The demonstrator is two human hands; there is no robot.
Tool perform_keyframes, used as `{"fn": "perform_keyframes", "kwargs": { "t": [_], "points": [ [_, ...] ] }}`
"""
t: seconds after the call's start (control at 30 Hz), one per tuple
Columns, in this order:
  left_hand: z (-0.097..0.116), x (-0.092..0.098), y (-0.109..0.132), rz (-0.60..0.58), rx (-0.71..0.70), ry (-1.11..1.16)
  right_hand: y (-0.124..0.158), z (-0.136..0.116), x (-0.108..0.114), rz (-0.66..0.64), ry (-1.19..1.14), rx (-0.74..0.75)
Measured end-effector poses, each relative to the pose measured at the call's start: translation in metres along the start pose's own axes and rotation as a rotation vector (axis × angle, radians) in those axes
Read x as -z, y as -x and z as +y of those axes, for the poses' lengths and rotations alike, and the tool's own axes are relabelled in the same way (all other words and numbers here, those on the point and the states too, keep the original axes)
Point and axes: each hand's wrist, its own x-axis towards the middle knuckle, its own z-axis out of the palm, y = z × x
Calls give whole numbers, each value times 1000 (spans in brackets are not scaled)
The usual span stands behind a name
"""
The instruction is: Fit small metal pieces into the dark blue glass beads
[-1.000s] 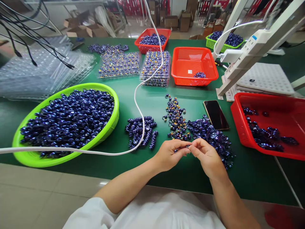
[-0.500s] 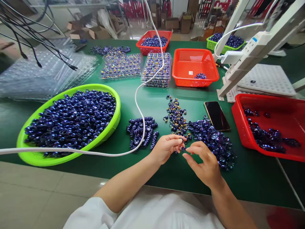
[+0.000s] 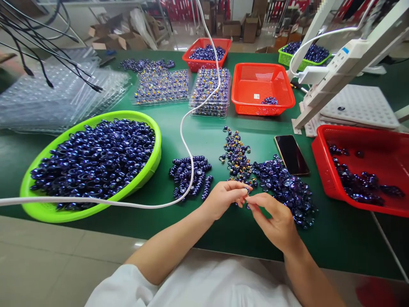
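Note:
My left hand (image 3: 223,198) and my right hand (image 3: 274,221) meet fingertip to fingertip over the green table (image 3: 230,230), just in front of a loose pile of dark blue glossy beads (image 3: 284,189). Both hands pinch a small blue bead (image 3: 246,190) between thumb and fingers. A scatter of small blue pieces with coloured bits (image 3: 236,155) lies just beyond my left hand. To the left of it sit short stacked rows of blue beads (image 3: 188,175).
A lime-green round basket (image 3: 47,211) full of blue beads is at the left, with a white cable (image 3: 182,128) across it. Red baskets (image 3: 322,170) (image 3: 262,85), a phone (image 3: 291,154), clear trays of beads (image 3: 209,91) and a white lamp arm (image 3: 338,68) stand around.
My right hand drew slightly back and opened, then closed in again to meet the left hand's fingertips at the small bead. The hands shifted a little toward the pile.

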Motion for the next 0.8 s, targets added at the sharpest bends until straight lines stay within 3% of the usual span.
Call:
{"fn": "perform_keyframes", "kwargs": {
  "t": [0.13,0.23,0.53,0.8],
  "points": [
    [2,-5,4,-27,-106,-147,0,-6,7,-35,-247,-187],
    [2,-5,6,-45,-132,-175,2,-7,8,-29,-285,-209],
    [3,-6,9,-32,-155,-217,2,-1,3,166,159,54],
    [0,-7,5,-13,-134,-58,7,-1,3,197,184,93]
  ]
}}
